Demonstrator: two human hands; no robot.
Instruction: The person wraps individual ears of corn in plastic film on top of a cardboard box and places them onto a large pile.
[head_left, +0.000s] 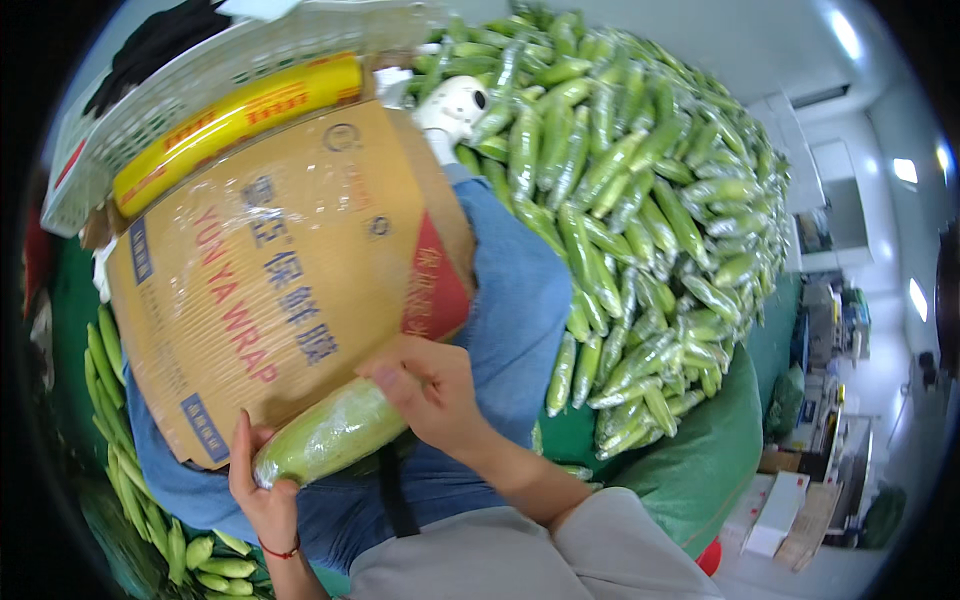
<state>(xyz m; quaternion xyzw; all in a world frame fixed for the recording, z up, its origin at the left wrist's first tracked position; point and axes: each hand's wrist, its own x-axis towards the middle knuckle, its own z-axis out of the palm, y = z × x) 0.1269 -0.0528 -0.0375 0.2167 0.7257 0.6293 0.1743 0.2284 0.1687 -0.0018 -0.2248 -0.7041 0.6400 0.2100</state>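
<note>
A pale green squash-like vegetable (330, 433), shiny with clear film, lies across my lap at the near edge of a cardboard cling-wrap box (277, 247). Its left end rests in my left hand (264, 469), between thumb and fingers. At its right end is my right hand (424, 386), fingers curled and touching the vegetable or its film; which of the two cannot be told. Along the far side of the box sits a yellow printed roll (240, 131). The box leans on my legs, in blue cloth.
A large heap of film-wrapped green vegetables (622, 187) rises at the right, beside a green sack (697, 450). More green vegetables (127, 457) without visible film lie at the left. Behind the box stand a pale plastic crate (97, 172) and a white toy-like object (454, 105).
</note>
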